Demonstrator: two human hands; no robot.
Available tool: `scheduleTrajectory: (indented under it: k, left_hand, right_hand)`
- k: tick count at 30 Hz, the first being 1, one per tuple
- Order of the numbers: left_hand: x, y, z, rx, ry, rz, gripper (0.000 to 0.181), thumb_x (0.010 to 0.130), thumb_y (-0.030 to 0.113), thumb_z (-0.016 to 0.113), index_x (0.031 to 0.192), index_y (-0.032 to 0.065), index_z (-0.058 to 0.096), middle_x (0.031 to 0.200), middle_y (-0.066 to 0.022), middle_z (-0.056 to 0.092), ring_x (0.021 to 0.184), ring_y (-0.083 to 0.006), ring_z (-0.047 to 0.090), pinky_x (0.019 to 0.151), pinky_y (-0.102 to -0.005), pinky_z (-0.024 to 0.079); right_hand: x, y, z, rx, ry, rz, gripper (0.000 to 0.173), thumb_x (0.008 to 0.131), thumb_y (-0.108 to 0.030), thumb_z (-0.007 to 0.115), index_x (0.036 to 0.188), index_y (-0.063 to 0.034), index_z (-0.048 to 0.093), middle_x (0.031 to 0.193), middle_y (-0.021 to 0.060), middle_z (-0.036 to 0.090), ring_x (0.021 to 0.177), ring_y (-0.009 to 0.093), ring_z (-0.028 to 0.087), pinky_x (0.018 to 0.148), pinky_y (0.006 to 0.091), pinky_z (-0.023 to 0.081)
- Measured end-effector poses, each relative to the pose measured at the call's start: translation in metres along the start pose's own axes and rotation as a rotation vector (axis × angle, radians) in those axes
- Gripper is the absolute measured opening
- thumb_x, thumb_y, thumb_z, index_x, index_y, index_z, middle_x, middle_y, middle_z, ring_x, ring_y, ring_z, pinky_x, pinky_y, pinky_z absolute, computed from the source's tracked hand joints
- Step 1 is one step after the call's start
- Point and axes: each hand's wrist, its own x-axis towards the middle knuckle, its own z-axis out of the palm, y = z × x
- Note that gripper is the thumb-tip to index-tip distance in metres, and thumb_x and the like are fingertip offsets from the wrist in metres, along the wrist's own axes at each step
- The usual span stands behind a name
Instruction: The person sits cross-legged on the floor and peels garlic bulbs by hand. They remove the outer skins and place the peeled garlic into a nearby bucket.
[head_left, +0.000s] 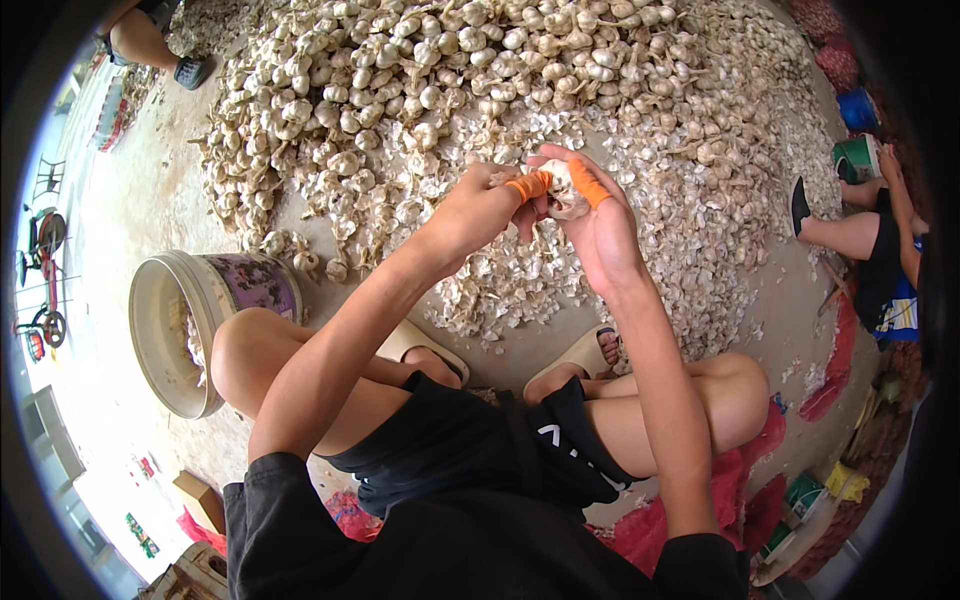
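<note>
My right hand (607, 232) grips a whitish garlic bulb (568, 196) between its thumb and fingers. From the other side my left hand (484, 206) meets the bulb, its thumb at the bulb's edge; a brownish stem or skin sticks out by that thumb. Both thumbs wear orange wraps, one on the left (531, 186) and one on the right (588, 184). Whether the left fingers pinch the bulb or only touch it is partly hidden. Beneath the hands spreads a layer of loose garlic skins (495, 292).
Beyond my hands rises a large heap of garlic bulbs (420, 52). A plastic bucket (217, 262) lies tilted beside my left knee. Red mesh sacking (652, 532) is behind my right leg. Another person's leg (844, 236) and a green bucket (856, 157) are at right.
</note>
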Motion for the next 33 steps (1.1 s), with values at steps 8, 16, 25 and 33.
scheduleTrajectory:
  k: [8, 16, 25, 33]
  left_hand:
    - [-0.014, 0.017, 0.008, 0.973, 0.202, 0.396, 0.03, 0.098, 0.034, 0.062, 0.108, 0.0054, 0.062, 0.079, -0.0149, 0.071, 0.077, -0.0345, 0.07, 0.07, -0.0448, 0.054]
    - [-0.007, 0.002, 0.001, 1.151, 0.189, 0.675, 0.016, 0.088, 0.016, 0.066, 0.1, 0.0059, 0.06, 0.078, -0.0105, 0.069, 0.077, -0.03, 0.069, 0.075, -0.0424, 0.053]
    - [-0.006, 0.006, 0.013, 0.469, 0.318, 0.213, 0.028, 0.097, 0.023, 0.059, 0.084, 0.0014, 0.071, 0.061, -0.0109, 0.068, 0.054, -0.0229, 0.066, 0.055, -0.0361, 0.051]
    - [0.0, -0.006, 0.007, 0.018, 0.195, 0.036, 0.05, 0.101, 0.035, 0.058, 0.067, 0.0017, 0.073, 0.056, -0.0069, 0.065, 0.05, -0.0124, 0.059, 0.052, -0.0321, 0.046]
  right_hand:
    - [0.002, 0.002, -0.007, -0.151, 0.072, -0.003, 0.038, 0.11, -0.026, 0.039, 0.13, -0.004, 0.063, 0.125, 0.0089, 0.066, 0.113, 0.016, 0.06, 0.1, 0.0347, 0.046]
    - [-0.002, 0.003, 0.003, -0.362, 0.033, -0.049, 0.042, 0.112, -0.029, 0.035, 0.132, -0.0039, 0.063, 0.134, 0.0095, 0.063, 0.126, 0.017, 0.053, 0.11, 0.0324, 0.038]
    - [0.001, 0.008, 0.004, -0.171, 0.0, -0.071, 0.044, 0.112, -0.031, 0.035, 0.132, -0.0015, 0.062, 0.128, 0.0087, 0.065, 0.114, 0.016, 0.06, 0.099, 0.0328, 0.047]
    - [0.002, 0.006, 0.001, -0.036, -0.005, -0.067, 0.043, 0.112, -0.03, 0.034, 0.137, -0.0022, 0.056, 0.129, 0.0118, 0.065, 0.113, 0.018, 0.061, 0.101, 0.0351, 0.047]
